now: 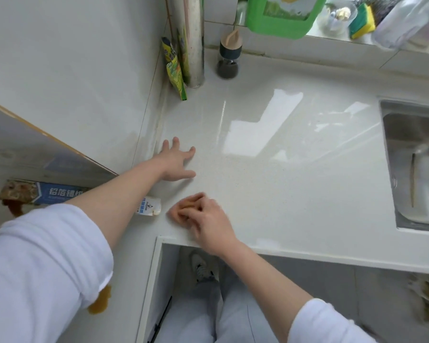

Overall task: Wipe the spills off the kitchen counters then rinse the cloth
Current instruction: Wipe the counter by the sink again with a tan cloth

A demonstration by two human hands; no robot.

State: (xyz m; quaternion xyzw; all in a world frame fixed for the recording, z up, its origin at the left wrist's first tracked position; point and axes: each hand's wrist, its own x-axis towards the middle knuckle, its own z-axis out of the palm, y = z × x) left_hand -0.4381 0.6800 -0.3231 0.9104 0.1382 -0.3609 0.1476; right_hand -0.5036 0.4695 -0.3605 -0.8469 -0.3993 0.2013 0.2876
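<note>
an orange-tan cloth (187,209), small, soft and crumpled, is lying on the white bench (295,174) close to its front edge, bunched under the right hand (208,219). the fingers (196,206) of that hand are curling down over the cloth and pressing it against the surface, so only its left and upper edges are showing. the left hand (177,162) is resting flat on the bench just beyond the cloth, apart from it, with its fingers straight and spread, near the tiled wall (72,58). the bench is glossy, finely speckled and reflecting light in pale patches. a brown spill (100,302), glossy and irregular in outline, is lying on the side run of bench beside the left sleeve (42,263), and a darker brown smear (15,206) is showing further along, next to a long blue-printed box (57,193). a small white carton (149,206) is lying on its side just left of the cloth. a stainless steel sink (416,169), rectangular with rounded corners, is set into the bench at right. in the far corner a grey vertical pipe (192,40) is standing beside a yellow-green packet (175,68) and a small jar (228,58) with a dark band and wooden stopper. a green plastic container (280,23) and a yellow-green sponge (363,21) are sitting on the sill (332,43) above.
</note>
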